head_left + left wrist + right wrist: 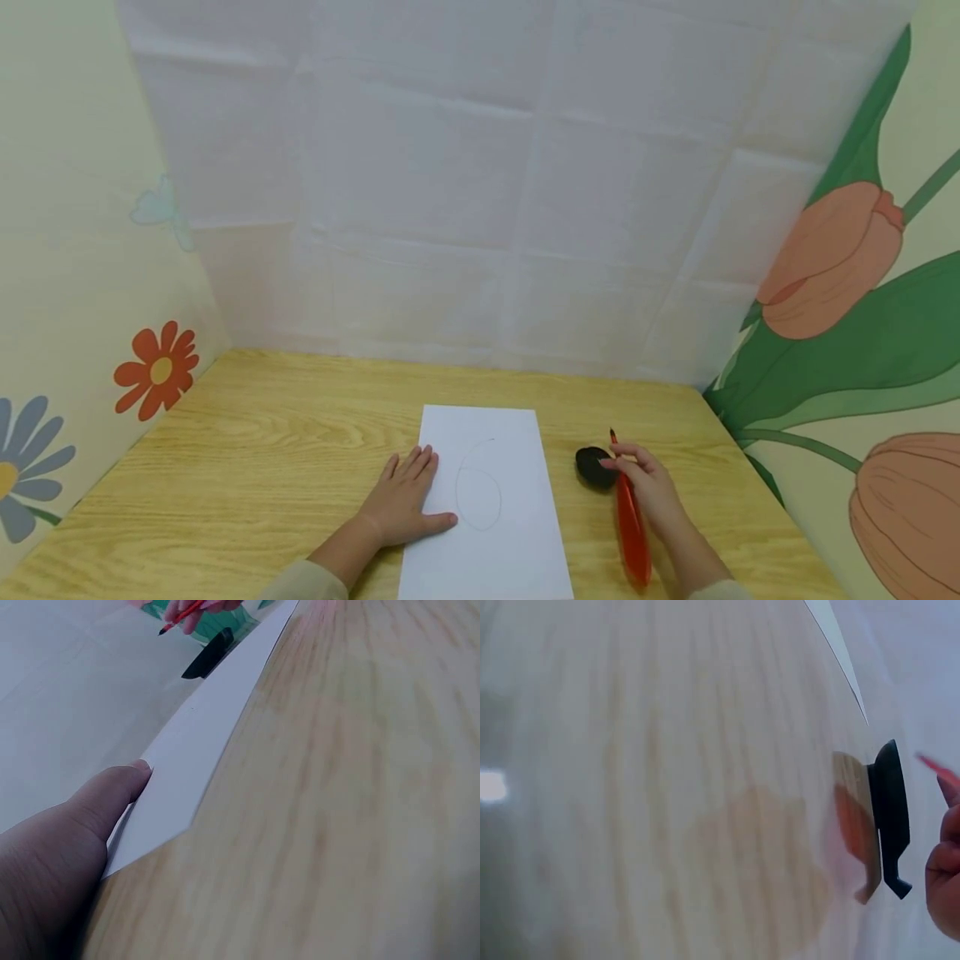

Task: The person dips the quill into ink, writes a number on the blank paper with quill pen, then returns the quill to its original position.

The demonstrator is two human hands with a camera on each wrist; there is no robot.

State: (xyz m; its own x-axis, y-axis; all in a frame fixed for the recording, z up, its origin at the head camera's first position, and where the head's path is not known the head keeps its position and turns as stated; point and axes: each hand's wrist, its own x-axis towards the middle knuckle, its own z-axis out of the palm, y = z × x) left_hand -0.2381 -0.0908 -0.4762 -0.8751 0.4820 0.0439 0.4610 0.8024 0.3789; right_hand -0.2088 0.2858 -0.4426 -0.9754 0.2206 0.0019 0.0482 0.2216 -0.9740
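My left hand lies flat with fingers spread across the left edge of a white sheet of paper; the thumb presses the sheet in the left wrist view. A thin dark line drawn on the paper makes a loop with a curved tail, like a 6. My right hand pinches a red pen near its dark tip, raised off the table to the right of the paper. The pen's other end is broad, long and red. Beside these fingers sits a small black rounded object, low in profile.
The wood-grain table is glossy and reflects the black object. A creased white sheet hangs behind it. Walls painted with flowers and tulips stand at either side.
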